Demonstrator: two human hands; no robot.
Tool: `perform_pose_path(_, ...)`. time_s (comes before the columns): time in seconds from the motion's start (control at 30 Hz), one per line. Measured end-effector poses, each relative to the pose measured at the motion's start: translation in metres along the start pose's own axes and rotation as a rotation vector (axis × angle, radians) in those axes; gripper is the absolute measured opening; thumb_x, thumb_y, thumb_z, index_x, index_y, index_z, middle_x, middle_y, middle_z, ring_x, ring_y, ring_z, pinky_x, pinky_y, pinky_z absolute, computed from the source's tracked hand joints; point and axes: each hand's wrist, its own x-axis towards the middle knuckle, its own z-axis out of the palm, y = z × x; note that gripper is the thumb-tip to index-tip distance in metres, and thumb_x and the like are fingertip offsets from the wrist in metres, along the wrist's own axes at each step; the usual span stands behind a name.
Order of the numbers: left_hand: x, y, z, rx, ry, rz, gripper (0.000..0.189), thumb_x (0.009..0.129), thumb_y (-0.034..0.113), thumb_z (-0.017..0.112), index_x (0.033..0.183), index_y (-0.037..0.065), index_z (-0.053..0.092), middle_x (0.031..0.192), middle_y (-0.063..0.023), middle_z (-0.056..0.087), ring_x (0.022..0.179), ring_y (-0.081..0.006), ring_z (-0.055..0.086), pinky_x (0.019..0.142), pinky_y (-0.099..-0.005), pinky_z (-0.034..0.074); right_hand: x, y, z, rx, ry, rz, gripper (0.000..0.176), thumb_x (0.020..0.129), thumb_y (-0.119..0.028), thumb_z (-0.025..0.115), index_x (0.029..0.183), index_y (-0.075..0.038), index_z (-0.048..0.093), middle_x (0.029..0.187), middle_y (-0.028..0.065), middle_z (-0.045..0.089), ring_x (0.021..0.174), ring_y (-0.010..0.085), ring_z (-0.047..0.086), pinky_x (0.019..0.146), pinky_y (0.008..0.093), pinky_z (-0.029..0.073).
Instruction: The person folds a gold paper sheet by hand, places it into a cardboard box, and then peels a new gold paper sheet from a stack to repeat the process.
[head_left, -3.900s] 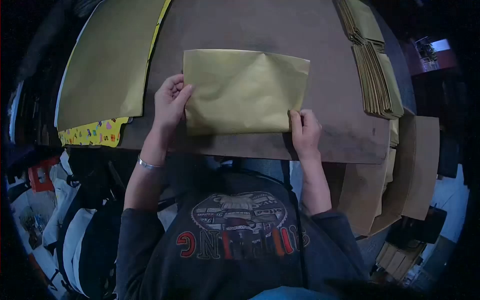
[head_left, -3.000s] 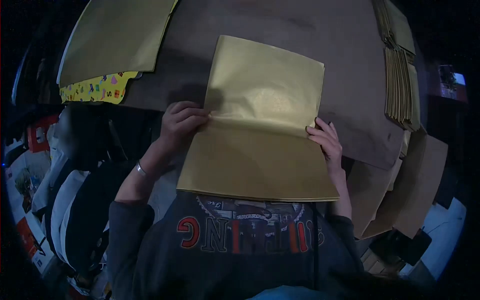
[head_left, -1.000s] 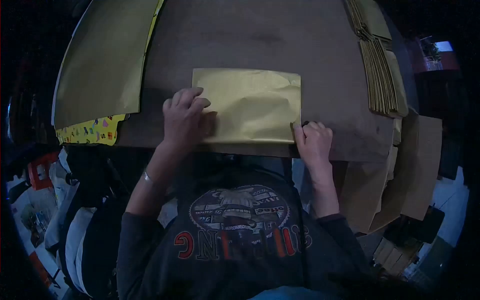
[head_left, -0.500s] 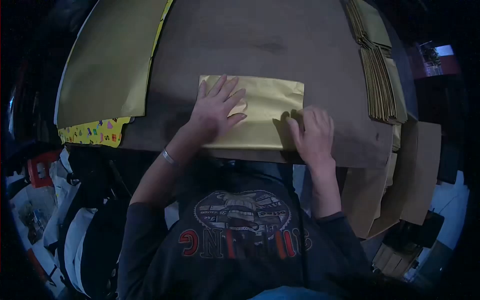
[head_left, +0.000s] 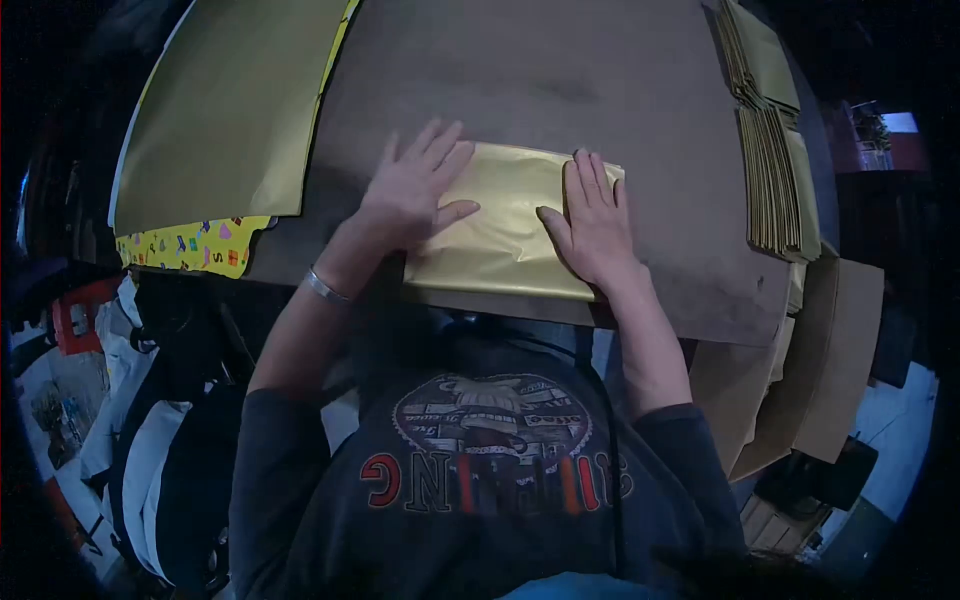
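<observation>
A folded sheet of gold paper [head_left: 510,225] lies flat near the table's front edge, its surface slightly wrinkled. My left hand [head_left: 410,190] is at the sheet's left edge, fingers spread and a little blurred, the thumb over the paper. On the sheet's right side rests my right hand [head_left: 595,220], palm down with the fingers stretched out. Neither hand grips anything. The parts of the paper under my hands are hidden.
A pile of large gold sheets [head_left: 225,120] lies at the left, over yellow patterned paper [head_left: 195,248]. Stacked folded gold pieces [head_left: 770,180] line the right side of the brown table [head_left: 680,290]. An open cardboard box [head_left: 835,350] stands below the right edge.
My right hand has gone from curled fingers at the sheet's right edge to lying flat on it. My left hand has slid leftward across the paper to its left edge.
</observation>
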Motion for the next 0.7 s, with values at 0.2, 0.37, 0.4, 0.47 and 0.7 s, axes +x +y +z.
perform_pose_path(0.2,0.008,-0.031,0.017,0.101,0.029,-0.107,0.067,0.096,0.056,0.039,0.149,0.015,0.033,0.158,-0.0114,0.022,0.146,-0.0338,0.017,0.113,-0.0654,0.015,0.001,-0.002,0.000,-0.014,-0.036,0.017,0.075,0.099,-0.054,0.030,0.150,0.001,0.019,0.159,0.0196,0.011,0.149,0.0308,0.006,0.118,0.0546,0.008)
perform_pose_path(0.37,0.005,-0.027,0.019,0.158,0.081,-0.127,0.062,0.098,0.056,0.036,0.149,0.021,0.034,0.157,-0.0127,0.022,0.146,-0.0359,0.017,0.111,-0.0668,0.017,0.002,-0.055,-0.007,0.038,-0.074,-0.093,0.076,0.098,-0.051,0.038,0.150,0.001,0.020,0.159,0.0193,0.012,0.149,0.0314,0.006,0.118,0.0528,0.010)
perform_pose_path(0.4,0.004,-0.027,0.020,0.160,0.080,-0.127,0.062,0.098,0.056,0.036,0.149,0.021,0.034,0.157,-0.0127,0.022,0.146,-0.0359,0.017,0.111,-0.0668,0.017,-0.001,-0.067,0.000,0.106,-0.011,-0.175,0.073,0.098,-0.050,0.039,0.149,0.000,0.024,0.158,0.0202,0.015,0.148,0.0325,0.009,0.117,0.0543,0.011)
perform_pose_path(0.47,0.006,-0.029,0.021,0.181,0.075,-0.130,0.062,0.097,0.056,0.037,0.148,0.022,0.035,0.157,-0.0132,0.023,0.146,-0.0361,0.018,0.111,-0.0668,0.017,-0.007,-0.091,0.014,0.117,0.074,-0.324,0.070,0.097,-0.048,0.041,0.147,0.000,0.028,0.156,0.0209,0.020,0.147,0.0334,0.014,0.116,0.0558,0.014)
perform_pose_path(0.7,0.006,-0.031,0.023,0.211,0.082,-0.104,0.063,0.097,0.057,0.035,0.149,0.021,0.033,0.157,-0.0134,0.024,0.144,-0.0380,0.022,0.109,-0.0677,0.022,-0.039,-0.037,0.015,0.066,0.115,-0.156,0.066,0.096,-0.040,0.044,0.147,0.000,0.030,0.156,0.0197,0.021,0.146,0.0335,0.016,0.116,0.0531,0.014)
